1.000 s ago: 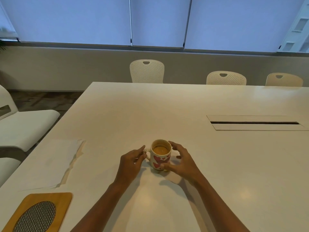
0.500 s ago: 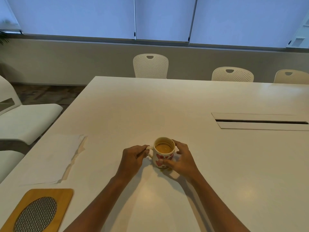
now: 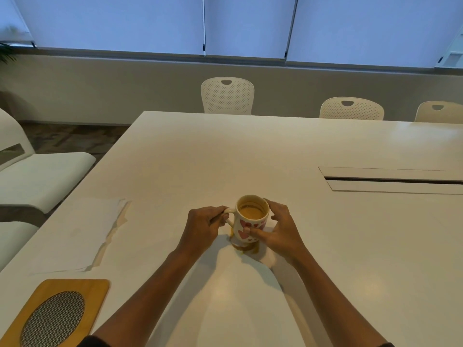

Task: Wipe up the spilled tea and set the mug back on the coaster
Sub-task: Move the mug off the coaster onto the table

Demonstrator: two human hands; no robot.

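The left hand (image 3: 204, 225) pinches the handle of the heart-patterned mug (image 3: 251, 221); the right hand (image 3: 276, 231) cups its body, thumb across the front. The mug stands mid-table over a small tea puddle (image 3: 246, 249), well apart from the wooden coaster (image 3: 56, 313) at the near left corner. Judged rigid, breakable, nearly full, wet at the base: lift level by handle and wall. Count: one mug, one coaster, one sheet of paper towel (image 3: 75, 236), three chairs (image 3: 227, 96) opposite.
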